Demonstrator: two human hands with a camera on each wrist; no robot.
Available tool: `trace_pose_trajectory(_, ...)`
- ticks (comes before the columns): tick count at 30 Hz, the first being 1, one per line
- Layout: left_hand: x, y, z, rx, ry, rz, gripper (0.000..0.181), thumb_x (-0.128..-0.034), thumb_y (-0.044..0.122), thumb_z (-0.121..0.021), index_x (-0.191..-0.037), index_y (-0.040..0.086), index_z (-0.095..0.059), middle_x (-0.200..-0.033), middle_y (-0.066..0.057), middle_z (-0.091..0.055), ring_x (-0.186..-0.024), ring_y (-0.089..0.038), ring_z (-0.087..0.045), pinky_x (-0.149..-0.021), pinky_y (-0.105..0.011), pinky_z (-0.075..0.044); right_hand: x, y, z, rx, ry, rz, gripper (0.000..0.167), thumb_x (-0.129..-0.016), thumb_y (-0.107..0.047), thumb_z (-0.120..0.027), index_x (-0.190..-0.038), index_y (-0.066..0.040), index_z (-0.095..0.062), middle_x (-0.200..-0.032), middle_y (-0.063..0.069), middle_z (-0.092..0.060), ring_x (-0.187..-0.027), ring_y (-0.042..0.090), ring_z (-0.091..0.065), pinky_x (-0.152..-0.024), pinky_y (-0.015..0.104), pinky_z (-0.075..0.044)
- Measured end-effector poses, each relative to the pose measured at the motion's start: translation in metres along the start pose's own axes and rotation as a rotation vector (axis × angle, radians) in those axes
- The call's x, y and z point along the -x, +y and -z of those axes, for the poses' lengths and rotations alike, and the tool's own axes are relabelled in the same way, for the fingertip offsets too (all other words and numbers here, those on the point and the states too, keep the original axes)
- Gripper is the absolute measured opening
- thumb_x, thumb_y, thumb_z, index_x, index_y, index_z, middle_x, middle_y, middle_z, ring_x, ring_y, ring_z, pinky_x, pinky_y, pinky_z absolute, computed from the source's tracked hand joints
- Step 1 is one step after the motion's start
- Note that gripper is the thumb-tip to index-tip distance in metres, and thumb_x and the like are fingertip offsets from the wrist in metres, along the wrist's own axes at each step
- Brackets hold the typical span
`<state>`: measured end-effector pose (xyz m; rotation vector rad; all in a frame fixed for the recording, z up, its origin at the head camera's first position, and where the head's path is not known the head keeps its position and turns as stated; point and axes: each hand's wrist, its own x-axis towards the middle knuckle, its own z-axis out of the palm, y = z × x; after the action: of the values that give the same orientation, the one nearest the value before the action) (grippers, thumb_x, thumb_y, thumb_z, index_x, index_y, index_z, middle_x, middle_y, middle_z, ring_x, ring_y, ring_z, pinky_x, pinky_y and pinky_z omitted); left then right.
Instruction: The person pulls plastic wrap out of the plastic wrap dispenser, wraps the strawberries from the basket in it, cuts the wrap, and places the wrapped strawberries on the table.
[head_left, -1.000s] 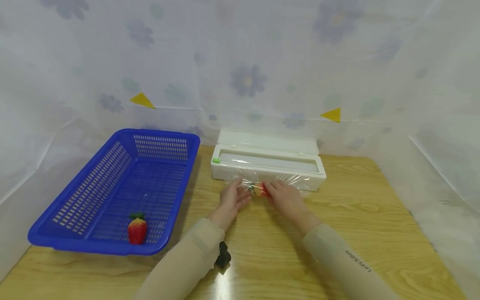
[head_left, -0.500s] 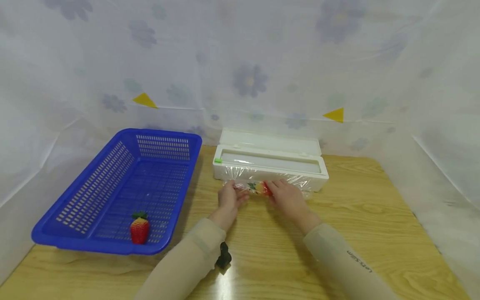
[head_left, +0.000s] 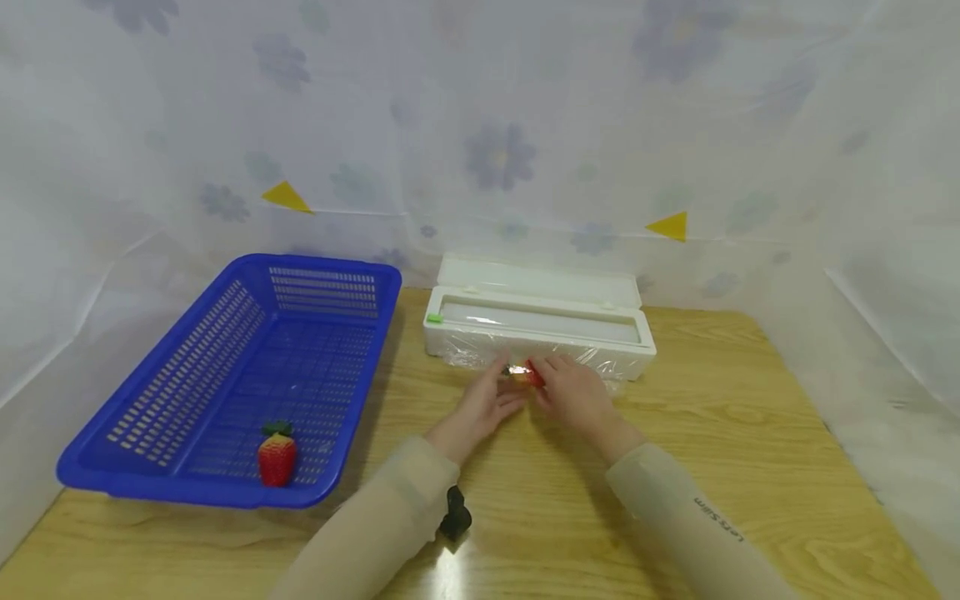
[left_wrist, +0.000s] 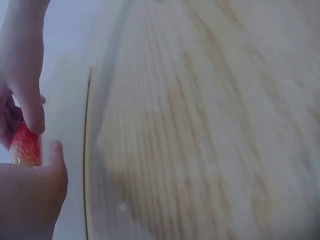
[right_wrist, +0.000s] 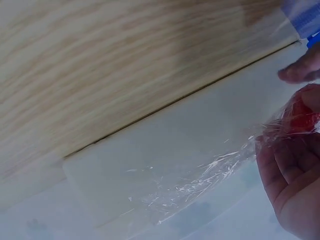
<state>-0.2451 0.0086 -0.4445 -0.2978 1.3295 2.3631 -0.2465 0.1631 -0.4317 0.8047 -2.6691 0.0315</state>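
A red strawberry (head_left: pixel 534 374) with a pale yellow top and green leaves lies in clear plastic wrap, in front of a white wrap dispenser (head_left: pixel 540 350). My right hand (head_left: pixel 576 398) grips its red end; in the right wrist view, bunched plastic wrap (right_wrist: pixel 220 167) trails from this strawberry. At the leafy end, my left hand (head_left: pixel 480 410) curls its fingers and thumb about the wrapped fruit. The left wrist view shows the strawberry (left_wrist: pixel 25 145) between both hands, its leaves hidden. Wrap still hangs along the dispenser's front face.
To the left stands a blue plastic basket (head_left: pixel 375 367) with a second strawberry (head_left: pixel 277 460) inside, near its front. The dispenser's lid (head_left: pixel 536 279) is raised at the back. A flowered white curtain (head_left: pixel 495 100) surrounds the wooden table (head_left: pixel 720 400).
My left hand has moved right, from the wrap beside the strawberry to its leafy end, bringing plastic over it. My right hand keeps its grip almost in place.
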Motion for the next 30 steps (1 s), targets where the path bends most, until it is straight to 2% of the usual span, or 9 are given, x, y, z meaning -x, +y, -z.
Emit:
trace_pose_trajectory(4,-0.004,-0.002,-0.003,0.023,0.026,-0.029,0.044,-0.1016,0.020,-0.035,-0.134,-0.009,-0.037,-0.136,-0.031,-0.042,-0.125,-0.038,-0.047,-0.104,-0.039,-0.042,0.002,0.001,0.000,0.001,0.002,-0.013,0.054,-0.076,-0.021,-0.074,-0.124,-0.004,-0.055,-0.104,0.009,-0.066,-0.095,0.026,-0.062,-0.080,0.038,-0.053)
trace_pose_trajectory(6,-0.006,-0.003,-0.003,0.023,0.043,-0.037,0.041,-0.1016,0.017,-0.034,-0.133,-0.010,-0.038,-0.135,-0.031,-0.044,-0.122,-0.037,-0.049,-0.102,-0.037,-0.044,0.005,0.002,0.001,0.005,0.008,-0.036,0.061,-0.075,-0.022,-0.075,-0.128,-0.004,-0.051,-0.111,0.011,-0.063,-0.102,0.029,-0.059,-0.088,0.041,-0.049)
trace_pose_trajectory(8,-0.006,-0.003,-0.002,0.012,0.053,-0.035,0.041,-0.1014,0.016,-0.035,-0.133,-0.010,-0.039,-0.134,-0.030,-0.045,-0.119,-0.034,-0.052,-0.100,-0.035,-0.045,0.009,0.007,-0.001,0.026,0.041,-0.063,0.063,-0.073,-0.021,-0.077,-0.128,-0.004,-0.050,-0.112,0.012,-0.060,-0.106,0.030,-0.055,-0.091,0.043,-0.046)
trace_pose_trajectory(12,-0.006,-0.004,-0.001,0.007,0.053,-0.056,0.041,-0.1006,0.017,-0.038,-0.130,-0.011,-0.041,-0.129,-0.029,-0.049,-0.111,-0.031,-0.058,-0.095,-0.032,-0.049,0.021,0.021,-0.008,0.088,0.196,-0.046,0.037,-0.072,-0.003,-0.071,-0.106,-0.003,-0.058,-0.099,0.013,-0.058,-0.098,0.031,-0.055,-0.082,0.042,-0.045)
trace_pose_trajectory(13,-0.006,-0.005,0.001,0.015,0.033,-0.073,0.041,-0.0997,0.017,-0.041,-0.128,-0.012,-0.042,-0.125,-0.029,-0.052,-0.108,-0.030,-0.060,-0.092,-0.030,-0.051,0.024,0.025,-0.009,0.098,0.237,-0.031,0.030,-0.071,0.001,-0.069,-0.100,-0.003,-0.059,-0.094,0.012,-0.059,-0.093,0.030,-0.056,-0.079,0.041,-0.046)
trace_pose_trajectory(17,-0.005,-0.004,0.001,0.031,0.034,-0.075,0.040,-0.0988,0.015,-0.042,-0.127,-0.013,-0.041,-0.125,-0.029,-0.053,-0.111,-0.032,-0.059,-0.092,-0.031,-0.051,0.034,0.039,-0.010,0.113,0.330,0.016,0.021,-0.068,0.011,-0.061,-0.085,-0.002,-0.061,-0.081,0.011,-0.059,-0.079,0.029,-0.057,-0.068,0.038,-0.049)
trace_pose_trajectory(20,-0.004,-0.002,-0.001,0.048,0.070,-0.037,0.040,-0.1002,0.015,-0.036,-0.131,-0.011,-0.038,-0.130,-0.030,-0.048,-0.119,-0.036,-0.053,-0.097,-0.036,-0.048,0.039,0.044,-0.006,0.113,0.332,-0.001,0.018,-0.067,0.011,-0.064,-0.081,0.000,-0.063,-0.077,0.011,-0.061,-0.075,0.029,-0.057,-0.066,0.037,-0.050)
trace_pose_trajectory(23,-0.005,0.000,-0.002,0.092,0.097,-0.017,0.043,-0.1003,0.017,-0.032,-0.134,-0.009,-0.034,-0.132,-0.033,-0.045,-0.122,-0.040,-0.049,-0.100,-0.040,-0.045,0.042,0.046,-0.002,0.112,0.299,-0.025,0.017,-0.068,0.010,-0.067,-0.081,0.000,-0.065,-0.077,0.010,-0.061,-0.075,0.028,-0.058,-0.064,0.035,-0.051)
trace_pose_trajectory(30,-0.005,0.000,-0.003,0.168,0.139,-0.022,0.045,-0.1002,0.019,-0.028,-0.135,-0.009,-0.034,-0.132,-0.034,-0.044,-0.123,-0.043,-0.047,-0.099,-0.044,-0.045,0.042,0.044,0.001,0.087,0.201,-0.073,0.016,-0.073,0.008,-0.066,-0.086,-0.002,-0.067,-0.081,0.009,-0.062,-0.077,0.027,-0.058,-0.060,0.034,-0.052)
